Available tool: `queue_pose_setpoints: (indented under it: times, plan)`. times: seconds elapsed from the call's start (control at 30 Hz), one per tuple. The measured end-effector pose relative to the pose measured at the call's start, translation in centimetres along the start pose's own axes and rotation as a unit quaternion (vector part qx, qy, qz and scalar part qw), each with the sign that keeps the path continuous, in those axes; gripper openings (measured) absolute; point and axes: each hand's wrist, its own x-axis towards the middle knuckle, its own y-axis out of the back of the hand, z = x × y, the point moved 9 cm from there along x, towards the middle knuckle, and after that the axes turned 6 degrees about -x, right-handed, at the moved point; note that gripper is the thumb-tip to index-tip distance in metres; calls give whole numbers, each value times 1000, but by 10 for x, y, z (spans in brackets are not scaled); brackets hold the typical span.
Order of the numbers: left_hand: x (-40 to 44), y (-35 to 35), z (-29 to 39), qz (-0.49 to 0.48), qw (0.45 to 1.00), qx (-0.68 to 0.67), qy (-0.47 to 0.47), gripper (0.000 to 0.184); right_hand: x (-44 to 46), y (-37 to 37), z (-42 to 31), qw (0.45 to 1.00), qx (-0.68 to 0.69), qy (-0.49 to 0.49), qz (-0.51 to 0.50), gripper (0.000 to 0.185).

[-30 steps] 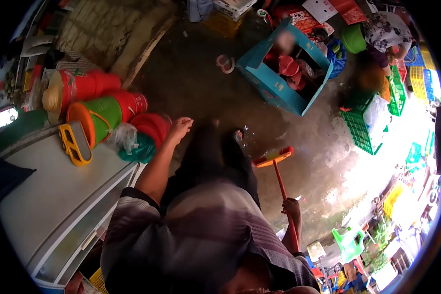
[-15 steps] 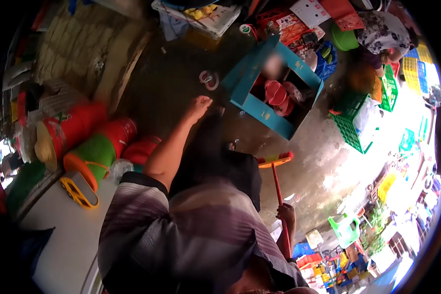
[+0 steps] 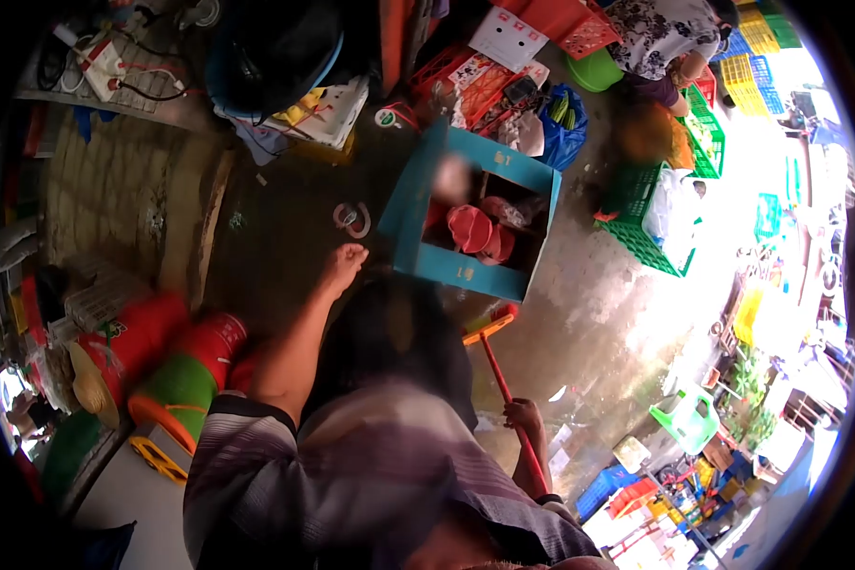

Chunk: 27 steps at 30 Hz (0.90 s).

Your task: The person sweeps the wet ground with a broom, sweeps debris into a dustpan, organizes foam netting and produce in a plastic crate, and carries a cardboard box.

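Note:
My right hand (image 3: 522, 415) is wrapped round the red handle of a broom (image 3: 499, 370), whose orange head with red bristles is just below the blue box. My left hand (image 3: 344, 264) is held out in front of me, its fingers curled in with nothing seen in them. Just beyond it on the floor lies a pinkish ring-shaped thing (image 3: 352, 220). The open blue cardboard box (image 3: 465, 271) stands ahead of my legs, with red items (image 3: 470, 228) inside.
Red and green buckets (image 3: 188, 380) stand at the left beside a white surface (image 3: 142, 532). A co-worker (image 3: 665, 38) bends over green crates (image 3: 636, 242) at the upper right. A white tray (image 3: 337, 119) stands at the top; a light-green plastic item (image 3: 689, 418) is at the right.
The blue box, the ring and the crates have shifted left in view, and more of the top-left area shows. The broom stays in my right hand; my left hand has stayed raised.

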Motion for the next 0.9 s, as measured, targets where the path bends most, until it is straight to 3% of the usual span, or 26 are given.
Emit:
queue_pose_setpoints:
  times: [0.13,0.17,0.27,0.33,0.4,0.43,0.5,0.57,0.7,0.9]
  plan:
    - [-21,-30,-13,-25,998,0,60,32,-2,26,-7,1000,-18,2,21,22]
    - [-31,-29,-11,-1,997,21,77,30,-7,34,-16,996,-80,4,43,21]
    - [-50,-6,-57,63,991,-11,119,27,8,68,-17,998,-37,36,-25,24]
    - [-84,12,-77,95,986,-13,133,25,0,91,-25,1000,-8,16,-11,29]
    - [-113,26,-99,124,980,-17,153,25,-11,109,-38,998,-42,20,39,27]
    - [-128,34,-112,142,975,9,171,24,-8,114,-35,999,31,14,30,20]
    - [-149,55,-156,165,972,11,167,24,-5,118,-35,999,35,12,4,15]
    - [-169,66,-174,172,965,51,192,25,-8,115,-39,1000,10,15,4,10]
    - [-184,77,-208,214,961,4,177,24,-5,92,-32,999,-4,14,-44,13]
    - [-180,69,-182,149,978,-81,122,25,-36,-2,-49,994,-51,64,-71,26]
